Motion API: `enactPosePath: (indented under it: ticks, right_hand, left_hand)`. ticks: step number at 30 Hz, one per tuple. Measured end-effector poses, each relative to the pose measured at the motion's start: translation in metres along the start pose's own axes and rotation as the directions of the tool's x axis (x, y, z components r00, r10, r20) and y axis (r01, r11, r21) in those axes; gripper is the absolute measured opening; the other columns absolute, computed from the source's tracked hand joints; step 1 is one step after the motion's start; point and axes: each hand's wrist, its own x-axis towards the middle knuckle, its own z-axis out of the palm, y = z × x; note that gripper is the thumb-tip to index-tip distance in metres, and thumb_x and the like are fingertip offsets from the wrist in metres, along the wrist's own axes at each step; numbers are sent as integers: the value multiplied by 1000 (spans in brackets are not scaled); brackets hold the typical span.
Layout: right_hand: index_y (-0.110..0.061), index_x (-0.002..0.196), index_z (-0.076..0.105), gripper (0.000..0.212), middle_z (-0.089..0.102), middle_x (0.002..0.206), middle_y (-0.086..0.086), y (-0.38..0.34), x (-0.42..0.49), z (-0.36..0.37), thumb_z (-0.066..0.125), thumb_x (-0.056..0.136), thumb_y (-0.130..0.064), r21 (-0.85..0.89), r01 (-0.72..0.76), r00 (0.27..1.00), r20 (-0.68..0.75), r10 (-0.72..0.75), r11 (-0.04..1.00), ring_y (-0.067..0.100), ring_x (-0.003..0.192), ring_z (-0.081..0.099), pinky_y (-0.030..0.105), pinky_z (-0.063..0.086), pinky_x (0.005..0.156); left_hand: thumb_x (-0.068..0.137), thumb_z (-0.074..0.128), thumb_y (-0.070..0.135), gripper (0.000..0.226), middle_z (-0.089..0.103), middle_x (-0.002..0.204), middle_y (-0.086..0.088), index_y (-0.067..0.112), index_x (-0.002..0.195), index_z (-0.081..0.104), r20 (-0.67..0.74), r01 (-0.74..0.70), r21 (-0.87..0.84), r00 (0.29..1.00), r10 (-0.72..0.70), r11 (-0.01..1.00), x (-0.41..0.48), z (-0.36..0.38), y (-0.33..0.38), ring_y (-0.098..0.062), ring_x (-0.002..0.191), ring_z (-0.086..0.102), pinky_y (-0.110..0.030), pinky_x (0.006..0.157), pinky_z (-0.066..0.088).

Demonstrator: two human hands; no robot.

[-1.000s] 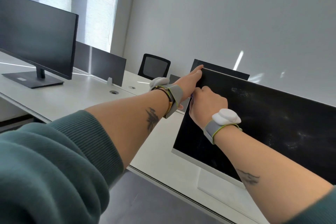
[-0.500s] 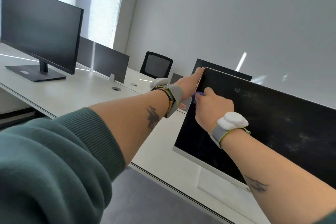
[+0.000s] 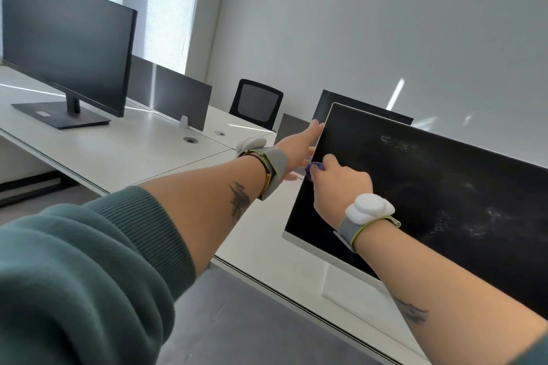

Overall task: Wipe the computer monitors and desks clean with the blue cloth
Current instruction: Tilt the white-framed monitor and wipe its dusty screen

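Blue cloth (image 3: 313, 168): mostly hidden. Only a small purple-blue wad shows past the knuckles of the right hand (image 3: 341, 184). That hand's fingers are clenched round it and pressed to the screen of the white-framed monitor (image 3: 430, 201), close to the screen's left edge, upper half. How much cloth is bunched inside the fist: cannot tell.

Left hand (image 3: 299, 154): fingers straight, grasping nothing, laid along the monitor's left edge up toward its top corner. Thumb juts out below. Whether the fingertips wrap behind the frame is hard to make out.

The monitor's right part runs out of view. The right forearm covers some of its lower edge and stand. Pale dusty smears on the glass, upper middle and lower right. Its white foot sits just inside the desk's (image 3: 133, 154) near edge.

Around:
- Black monitor (image 3: 65, 47) toward the desk's far left, well apart, left side cut off.
- Dark divider panel (image 3: 172, 95) along the desk's back edge, with a round grommet (image 3: 189, 139) just before it.
- Mesh-backed chair (image 3: 256, 104) beyond the far edge.
- Another dark screen (image 3: 338, 107) peeks out behind the white-framed monitor's top corner, mostly covered.
- Green sleeve (image 3: 74, 275) fills the lower left and blocks the floor there.
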Motion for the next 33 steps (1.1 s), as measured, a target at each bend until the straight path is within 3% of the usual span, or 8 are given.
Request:
enactPosePath:
  ticks: [3,7,12,16,21,25,30,33]
  right_hand:
    - [-18,110,61,22,33,89,2,7,6,-5,53,90,-20,19,-130,984,-118,132,991,24,51,34,26,18,45]
    - [-14,124,54,31,43,102,7,3,-5,-1,46,94,-18,-7,27,1000,8,-27,1000,27,60,39,30,33,47]
    - [-15,101,64,19,36,85,4,8,5,-2,59,83,-14,33,-110,981,-156,114,993,23,47,32,25,20,45]
    - [-15,127,54,34,45,104,7,-3,-9,6,46,95,-19,-10,48,998,39,-48,999,27,60,40,30,35,46]
    - [-16,117,57,25,34,94,4,0,5,-1,48,94,-19,-9,-130,988,-86,128,992,23,53,35,27,17,45]
    - [-15,129,50,33,45,107,6,-12,-15,10,44,97,-20,-7,22,998,64,-22,1000,27,63,43,31,30,47]
    - [-14,112,61,24,45,93,6,-8,-1,10,55,89,-19,21,-155,984,-91,156,988,25,52,38,27,18,45]
    - [-11,125,54,32,49,104,8,-15,-9,17,50,95,-20,-10,-28,999,18,28,1000,27,58,43,29,17,44]
  left_hand:
    - [98,22,71,61,43,155,0,46,154,28,-7,23,46,1000,-23,999,3,1,-13,-27,142,40,-55,117,26]
    - [94,25,76,73,47,152,0,36,155,31,-27,63,54,998,-62,997,7,2,-23,-27,141,41,-55,115,27]
    - [93,26,77,74,48,150,2,34,153,34,-56,62,67,997,-59,996,3,1,-26,-23,131,48,-55,113,30]
    - [92,26,79,82,50,148,3,25,152,36,-71,101,71,993,-96,992,1,5,-27,-23,137,45,-55,112,30]
    - [90,27,81,81,48,151,5,31,153,36,-49,92,56,995,-89,994,-1,7,-27,-23,138,44,-57,111,30]
    - [92,25,79,80,41,155,5,31,156,28,-35,119,19,992,-119,993,-2,6,-30,-23,144,36,-58,114,24]
    - [92,26,78,74,46,152,5,35,152,35,-32,108,39,994,-107,993,-2,5,-39,-22,136,45,-57,112,28]
    - [92,26,79,75,44,154,4,36,153,32,-17,114,38,993,-113,993,0,6,-42,-23,140,42,-58,112,27]
